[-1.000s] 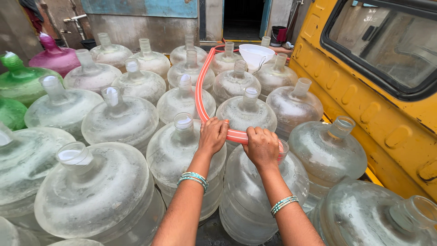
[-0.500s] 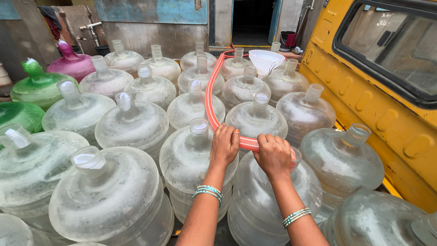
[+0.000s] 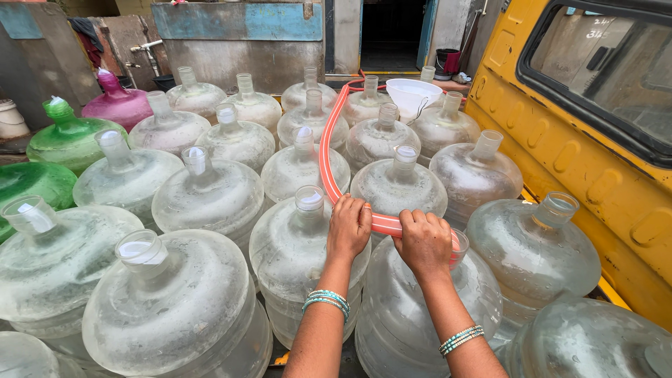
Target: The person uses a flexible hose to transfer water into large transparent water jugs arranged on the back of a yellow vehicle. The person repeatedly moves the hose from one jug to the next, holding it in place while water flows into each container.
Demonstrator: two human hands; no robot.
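An orange-red hose (image 3: 326, 150) runs from the doorway at the back over the tops of several big clear water jugs toward me. My left hand (image 3: 348, 227) grips the hose where it bends, just right of a jug's open neck (image 3: 309, 199). My right hand (image 3: 424, 241) grips the hose's near end, covering the mouth of the jug (image 3: 420, 308) below it. Both wrists wear beaded bracelets.
Clear jugs crowd the whole ground in front of me. Green jugs (image 3: 68, 140) and a pink jug (image 3: 117, 105) stand at the left. A white funnel (image 3: 411, 94) sits among the far jugs. A yellow vehicle (image 3: 581, 140) lines the right side.
The view has dropped and closed in on the jugs. Both hands keep their hold on the hose, its end now over the near jug's mouth.
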